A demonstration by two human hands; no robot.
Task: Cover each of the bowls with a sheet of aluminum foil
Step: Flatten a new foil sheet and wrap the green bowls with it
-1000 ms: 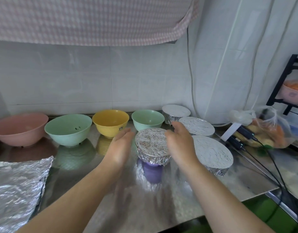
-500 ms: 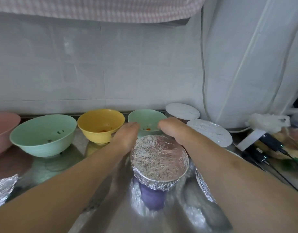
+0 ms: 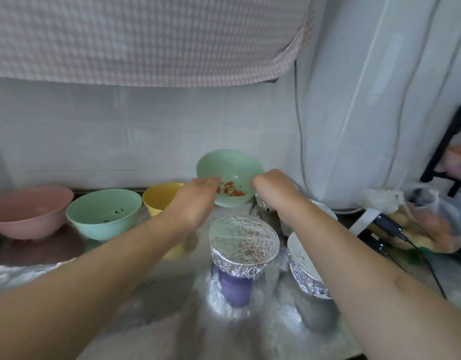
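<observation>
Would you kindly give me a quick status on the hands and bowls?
Left hand and right hand gripping small green bowl, lifted, tilted, uncovered. Purple bowl foil-covered below. Pink bowl, large green bowl, yellow bowl uncovered.

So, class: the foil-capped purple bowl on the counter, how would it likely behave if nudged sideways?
The purple bowl probably tips easily: its foil-wrapped rim is wider than its narrow base. It may also slide, since the metal counter looks smooth and shiny. The foil would likely dent if pressed.
</observation>
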